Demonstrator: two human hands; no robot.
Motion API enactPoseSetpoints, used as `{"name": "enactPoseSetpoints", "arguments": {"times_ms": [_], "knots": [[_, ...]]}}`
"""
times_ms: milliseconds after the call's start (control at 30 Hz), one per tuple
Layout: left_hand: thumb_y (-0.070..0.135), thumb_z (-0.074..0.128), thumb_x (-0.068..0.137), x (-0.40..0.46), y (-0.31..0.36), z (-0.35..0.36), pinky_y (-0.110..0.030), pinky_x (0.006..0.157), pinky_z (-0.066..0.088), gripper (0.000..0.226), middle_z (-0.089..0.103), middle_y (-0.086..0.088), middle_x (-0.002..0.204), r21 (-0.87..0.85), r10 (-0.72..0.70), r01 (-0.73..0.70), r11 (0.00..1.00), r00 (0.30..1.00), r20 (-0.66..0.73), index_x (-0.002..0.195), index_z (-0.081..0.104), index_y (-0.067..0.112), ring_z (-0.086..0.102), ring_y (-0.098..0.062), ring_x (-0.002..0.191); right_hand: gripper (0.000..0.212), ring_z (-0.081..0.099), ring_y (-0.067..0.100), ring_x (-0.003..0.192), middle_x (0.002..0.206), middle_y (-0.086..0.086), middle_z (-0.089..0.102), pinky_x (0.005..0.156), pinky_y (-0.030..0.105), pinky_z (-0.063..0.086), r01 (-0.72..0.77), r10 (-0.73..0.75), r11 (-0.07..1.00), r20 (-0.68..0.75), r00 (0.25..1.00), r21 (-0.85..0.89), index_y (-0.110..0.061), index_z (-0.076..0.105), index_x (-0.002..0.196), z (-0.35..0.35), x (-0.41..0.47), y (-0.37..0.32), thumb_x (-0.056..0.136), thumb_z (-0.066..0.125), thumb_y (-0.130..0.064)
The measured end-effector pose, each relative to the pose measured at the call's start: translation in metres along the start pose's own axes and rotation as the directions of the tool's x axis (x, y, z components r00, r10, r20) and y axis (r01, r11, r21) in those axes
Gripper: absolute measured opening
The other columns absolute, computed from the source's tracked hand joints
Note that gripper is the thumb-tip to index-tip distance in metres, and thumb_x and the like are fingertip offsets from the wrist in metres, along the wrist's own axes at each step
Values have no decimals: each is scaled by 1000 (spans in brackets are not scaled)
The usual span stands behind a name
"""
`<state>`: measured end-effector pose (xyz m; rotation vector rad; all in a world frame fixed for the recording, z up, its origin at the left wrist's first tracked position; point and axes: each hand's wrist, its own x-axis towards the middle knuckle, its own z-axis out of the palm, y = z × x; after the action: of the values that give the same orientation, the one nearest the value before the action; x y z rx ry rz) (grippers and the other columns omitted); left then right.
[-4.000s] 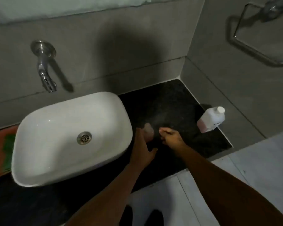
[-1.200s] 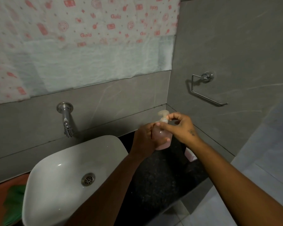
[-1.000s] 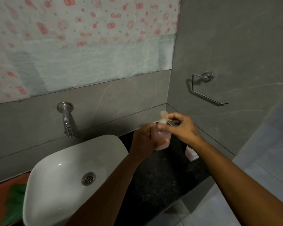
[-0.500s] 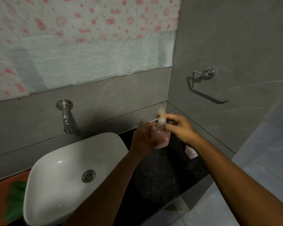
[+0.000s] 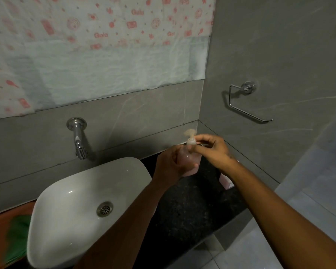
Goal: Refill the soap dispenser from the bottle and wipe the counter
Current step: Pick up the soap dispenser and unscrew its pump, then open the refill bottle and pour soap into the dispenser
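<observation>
I hold a pink translucent soap dispenser (image 5: 190, 162) in the air above the black counter (image 5: 192, 208), right of the basin. My left hand (image 5: 170, 166) wraps around its body. My right hand (image 5: 211, 149) pinches the collar of its pale pump head (image 5: 190, 135), which points up and left. The white refill bottle (image 5: 225, 181) stands on the counter near the right wall; my right forearm hides most of it. A green cloth (image 5: 16, 237) lies at the far left on an orange-brown ledge.
A white basin (image 5: 81, 200) with a metal drain fills the left of the counter, under a chrome wall tap (image 5: 78, 138). A chrome towel ring (image 5: 244, 100) hangs on the grey right wall. Pale floor tiles lie at the lower right.
Four seconds ago the dispenser stood on the counter under both hands. It has since been lifted to chest height, and over the last second my right fingers have shifted around the pump collar.
</observation>
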<state>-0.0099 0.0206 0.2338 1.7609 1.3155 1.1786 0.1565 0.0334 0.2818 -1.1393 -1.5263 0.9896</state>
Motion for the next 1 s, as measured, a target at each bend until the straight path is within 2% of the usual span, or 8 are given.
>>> {"name": "enactPoseSetpoints", "arguments": {"times_ms": [100, 300, 433, 567, 667, 833, 900, 1000], "knots": [[58, 76, 58, -1, -3, 0, -51, 89, 58, 77, 72, -9, 112, -3, -7, 7, 1000, 1000, 16, 118, 66, 9, 68, -25, 105, 28, 70, 22, 100, 106, 14, 73, 88, 32, 57, 2, 5, 993, -57, 998, 116, -3, 71, 112, -3, 4, -5, 84, 72, -4], [50, 80, 64, -6, -17, 0, -45, 88, 59, 57, 69, 4, 109, 29, -26, 25, 999, 999, 29, 112, 64, 26, 65, -17, 102, 25, 72, 17, 84, 87, 3, 77, 83, 28, 58, 34, -7, 960, -98, 995, 277, -13, 72, 95, -12, 15, -19, 74, 78, 0], [53, 79, 62, -7, -18, -1, -28, 81, 58, 53, 65, 16, 102, 14, -29, 29, 999, 999, 24, 107, 61, 33, 64, -8, 99, 39, 73, 21, 91, 96, 8, 77, 87, 31, 59, 65, -29, 960, -134, 991, 272, -13, 73, 95, -15, 17, -24, 60, 86, -22], [35, 87, 69, -6, -24, 2, -29, 82, 56, 54, 68, 6, 108, 14, -23, 22, 1000, 999, 28, 116, 64, 22, 65, -13, 101, 30, 73, 25, 95, 97, 7, 78, 90, 36, 58, 67, -23, 956, -155, 988, 286, -16, 75, 93, -15, 19, -20, 65, 85, -19], [43, 81, 66, -6, -24, 4, -23, 80, 54, 53, 65, 12, 102, 11, -20, 20, 1000, 999, 32, 112, 63, 26, 63, -9, 98, 25, 74, 24, 93, 96, 7, 78, 90, 38, 58, 63, -9, 963, -201, 979, 263, -17, 75, 94, -13, 20, -12, 71, 85, -12], [23, 86, 72, -6, -36, 7, -17, 79, 53, 47, 62, 17, 104, 1, -63, 63, 998, 997, 44, 110, 60, 31, 62, -6, 99, 38, 75, 22, 88, 93, 9, 78, 80, 25, 58, 96, -6, 951, -294, 956, 295, -12, 71, 99, -19, 30, -11, 67, 86, -25], [18, 86, 73, -8, -44, 11, -15, 77, 51, 48, 63, 14, 106, -2, -102, 103, 995, 994, 48, 113, 61, 29, 62, -7, 100, 28, 75, 17, 85, 90, 5, 78, 76, 22, 56, 85, 15, 951, -318, 948, 298, -13, 72, 97, -22, 35, -8, 72, 84, -22], [19, 87, 70, -10, -58, 18, -24, 83, 55, 53, 67, 5, 113, 21, -171, 171, 985, 984, 38, 117, 63, 25, 63, -12, 104, 14, 72, 13, 82, 87, 2, 78, 73, 24, 53, 24, 109, 939, -363, 926, 343, -19, 74, 91, -24, 41, 6, 79, 79, -18]]}}
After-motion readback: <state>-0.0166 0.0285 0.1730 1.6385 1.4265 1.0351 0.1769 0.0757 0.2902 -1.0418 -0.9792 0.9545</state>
